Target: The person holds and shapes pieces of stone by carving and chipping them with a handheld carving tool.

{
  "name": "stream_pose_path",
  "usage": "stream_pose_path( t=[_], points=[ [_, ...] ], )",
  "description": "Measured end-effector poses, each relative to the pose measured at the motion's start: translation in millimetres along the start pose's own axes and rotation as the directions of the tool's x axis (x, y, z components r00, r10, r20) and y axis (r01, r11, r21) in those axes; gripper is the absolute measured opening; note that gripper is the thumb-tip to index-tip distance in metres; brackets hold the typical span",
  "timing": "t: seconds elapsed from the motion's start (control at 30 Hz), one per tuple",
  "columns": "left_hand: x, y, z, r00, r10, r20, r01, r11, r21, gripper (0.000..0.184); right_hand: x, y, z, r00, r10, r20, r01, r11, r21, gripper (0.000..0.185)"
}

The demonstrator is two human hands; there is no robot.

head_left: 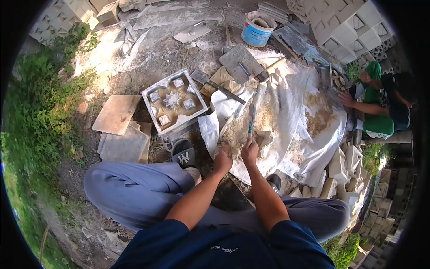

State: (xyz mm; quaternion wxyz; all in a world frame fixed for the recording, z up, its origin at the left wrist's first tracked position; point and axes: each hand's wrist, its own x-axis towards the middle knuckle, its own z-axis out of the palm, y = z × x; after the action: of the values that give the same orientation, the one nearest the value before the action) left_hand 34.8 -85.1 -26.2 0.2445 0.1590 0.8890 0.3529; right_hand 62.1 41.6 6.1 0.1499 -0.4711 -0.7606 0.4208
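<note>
1. Working area: a sand-strewn white sheet spreads beyond both hands. Its left side meets the square patterned mould; stacked concrete blocks line its right side, near a seated co-worker.
2. Far margin: a flat plastering float and a long-handled flat-headed tool lie beyond the hands; the blue bucket stands farther off. Room for sideways movement extends over the sheet to the right.
3. Right hand: fingers closed around the handle of a narrow-bladed trowel.
4. Left hand: fingers curled inward, just beside the right hand; whether they grasp anything cannot be told.
5. Trowel orientation: held above the sheet, right of the mould, long axis running away from the wearer, blade foremost, its tip slightly rightward.
</note>
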Motion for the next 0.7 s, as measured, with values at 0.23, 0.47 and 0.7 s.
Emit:
stream_pose_path(
  t=[0.23, 0.47, 0.7],
  points=[
    [2.0, 4.3, -7.5, 0.991, 0.125, -0.036, -0.121, 0.988, 0.101, 0.058, 8.3, 12.8, 3.1, 0.978, 0.172, 0.115, -0.152, 0.974, -0.170, 0.062],
    [3.3, 4.4, -3.7, 0.997, 0.081, 0.015, -0.081, 0.996, 0.028, 0.052, -2.1, 12.7, 8.6, 0.990, 0.142, 0.022, -0.137, 0.977, -0.162, 0.057],
    [0.7, 4.0, -4.2, 0.996, -0.088, 0.017, 0.089, 0.995, -0.050, 0.037, 3.7, -2.9, 1.8, 0.991, 0.113, 0.077, -0.107, 0.991, -0.077, 0.057]
  ],
)
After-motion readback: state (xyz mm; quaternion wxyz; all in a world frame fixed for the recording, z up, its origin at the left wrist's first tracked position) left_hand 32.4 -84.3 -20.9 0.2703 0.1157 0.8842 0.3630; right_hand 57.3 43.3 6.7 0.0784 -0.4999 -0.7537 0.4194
